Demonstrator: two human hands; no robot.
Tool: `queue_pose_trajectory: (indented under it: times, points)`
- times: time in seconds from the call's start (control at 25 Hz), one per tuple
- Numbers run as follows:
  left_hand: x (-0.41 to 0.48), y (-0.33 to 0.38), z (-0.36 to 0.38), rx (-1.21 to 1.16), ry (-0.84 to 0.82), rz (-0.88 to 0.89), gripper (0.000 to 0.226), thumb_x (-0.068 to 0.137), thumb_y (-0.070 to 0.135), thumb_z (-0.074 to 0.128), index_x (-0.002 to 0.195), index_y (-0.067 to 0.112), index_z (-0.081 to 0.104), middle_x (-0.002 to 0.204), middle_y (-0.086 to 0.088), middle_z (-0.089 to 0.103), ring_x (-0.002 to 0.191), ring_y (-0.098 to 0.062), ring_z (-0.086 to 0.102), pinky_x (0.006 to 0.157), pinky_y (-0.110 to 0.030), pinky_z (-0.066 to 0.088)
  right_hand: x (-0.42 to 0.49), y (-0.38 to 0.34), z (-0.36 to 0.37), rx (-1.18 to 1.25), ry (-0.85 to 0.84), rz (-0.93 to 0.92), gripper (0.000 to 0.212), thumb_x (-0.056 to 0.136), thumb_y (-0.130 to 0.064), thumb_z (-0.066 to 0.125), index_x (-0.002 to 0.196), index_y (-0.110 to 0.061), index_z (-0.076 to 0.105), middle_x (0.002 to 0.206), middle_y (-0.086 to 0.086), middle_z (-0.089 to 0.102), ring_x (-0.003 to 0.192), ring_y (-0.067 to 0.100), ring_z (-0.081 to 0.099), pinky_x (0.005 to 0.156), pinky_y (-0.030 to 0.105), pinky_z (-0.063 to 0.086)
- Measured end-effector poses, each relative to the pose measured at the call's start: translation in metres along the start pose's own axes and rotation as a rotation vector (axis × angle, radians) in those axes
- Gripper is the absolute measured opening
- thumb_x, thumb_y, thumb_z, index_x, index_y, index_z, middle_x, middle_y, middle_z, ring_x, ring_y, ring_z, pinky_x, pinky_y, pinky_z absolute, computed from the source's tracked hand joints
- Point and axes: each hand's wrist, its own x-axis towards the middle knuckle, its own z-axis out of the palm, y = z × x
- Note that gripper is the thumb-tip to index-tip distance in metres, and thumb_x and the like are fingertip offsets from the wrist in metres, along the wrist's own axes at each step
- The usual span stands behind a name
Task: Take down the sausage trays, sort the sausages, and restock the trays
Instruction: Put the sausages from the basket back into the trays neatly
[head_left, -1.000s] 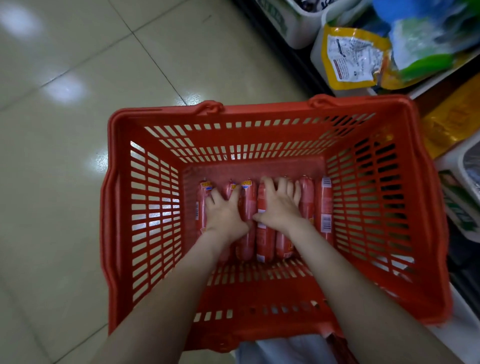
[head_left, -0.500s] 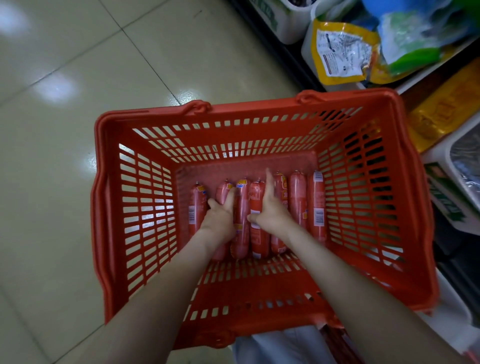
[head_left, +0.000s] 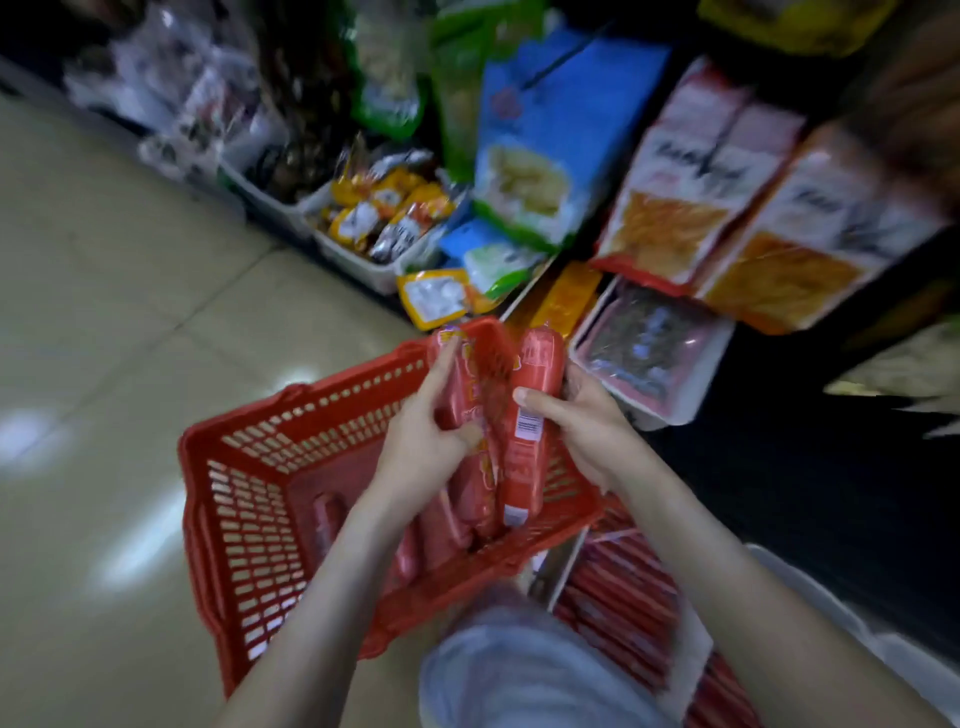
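Head view: the left hand grips the first sausage, fingers laid along its outer side, thumb pressed on its front; the right hand grasps the second sausage, thumb on the front beside the barcode label, fingers wrapped behind. Both sausages stand nearly upright, side by side between the hands, above the red basket; loose sausages lie on the basket floor beneath the left wrist. Motion blur obscures finer detail.
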Motion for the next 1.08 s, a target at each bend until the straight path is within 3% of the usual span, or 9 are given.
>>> queue_pose_trajectory:
  times: [0.04,0.16,0.24,0.44,0.64,0.8,0.92,1.08]
  points:
    - [-0.008,0.031,0.011,-0.032,-0.063,0.051,0.091,0.069,0.011,0.066,0.135,0.062,0.029,0.113,0.031,0.062,0.096,0.000,0.063,0.094,-0.034,0.051,-0.024,-0.023,-0.017,0.042,0.028,-0.012,0.051,0.076,-0.002,0.074,0.122,-0.008,0.053,0.105,0.009,0.068,0.089,0.017,0.067,0.075,0.030,0.054]
    - [-0.039,0.122,0.059,-0.088,-0.280,0.184,0.088,0.065,0.017,0.066,0.132,0.065,0.032,0.119,0.012,0.066,0.107,-0.019,0.064,0.092,-0.044,0.052,-0.107,-0.079,-0.070,0.106,0.117,-0.090,0.045,0.071,-0.008,0.075,0.113,-0.003,0.060,0.102,0.014,0.070,0.088,0.023,0.068,0.083,0.038,0.055]
    - [-0.063,0.168,0.098,-0.116,-0.394,0.235,0.087,0.064,0.018,0.069,0.131,0.063,0.036,0.127,0.007,0.061,0.113,-0.016,0.061,0.096,-0.044,0.050,-0.166,-0.103,-0.105,0.149,0.195,-0.150,0.032,0.075,-0.012,0.069,0.105,-0.003,0.064,0.097,0.012,0.071,0.086,0.023,0.068,0.084,0.038,0.055]
    - [-0.143,0.227,0.214,-0.169,-0.749,0.212,0.086,0.079,-0.007,0.063,0.141,0.045,0.035,0.114,0.002,0.066,0.099,-0.014,0.066,0.089,-0.036,0.054,-0.297,-0.098,-0.200,0.268,0.446,-0.225,0.030,0.083,-0.022,0.060,0.106,-0.003,0.063,0.095,0.013,0.072,0.085,0.023,0.069,0.078,0.036,0.057]
    - [-0.205,0.177,0.346,-0.125,-0.897,-0.061,0.086,0.074,-0.007,0.065,0.140,0.044,0.040,0.118,-0.009,0.064,0.094,-0.022,0.067,0.085,-0.043,0.056,-0.370,0.001,-0.295,0.277,0.712,0.004,0.030,0.090,-0.020,0.062,0.111,0.001,0.059,0.097,0.017,0.067,0.081,0.025,0.067,0.071,0.037,0.057]
    - [-0.229,0.098,0.411,-0.043,-0.883,-0.346,0.084,0.080,-0.010,0.063,0.143,0.039,0.036,0.111,-0.003,0.063,0.090,-0.018,0.065,0.077,-0.037,0.056,-0.387,0.119,-0.363,0.202,0.953,0.295,0.018,0.090,-0.013,0.062,0.103,-0.004,0.052,0.081,0.009,0.059,0.068,0.019,0.058,0.058,0.029,0.051]
    - [-0.224,0.033,0.448,0.043,-0.817,-0.468,0.085,0.079,-0.008,0.064,0.143,0.040,0.035,0.118,0.001,0.061,0.100,-0.019,0.063,0.085,-0.040,0.055,-0.379,0.207,-0.407,0.091,0.973,0.462,0.015,0.091,-0.007,0.059,0.082,-0.009,0.046,0.073,0.007,0.052,0.062,0.017,0.052,0.054,0.025,0.049]
    - [-0.208,-0.037,0.483,0.098,-0.751,-0.526,0.087,0.080,-0.007,0.066,0.142,0.045,0.033,0.126,0.005,0.058,0.106,-0.015,0.061,0.083,-0.035,0.054,-0.334,0.306,-0.441,-0.047,0.887,0.581,0.023,0.084,-0.015,0.066,0.091,-0.012,0.044,0.082,0.010,0.057,0.068,0.022,0.058,0.061,0.036,0.051]
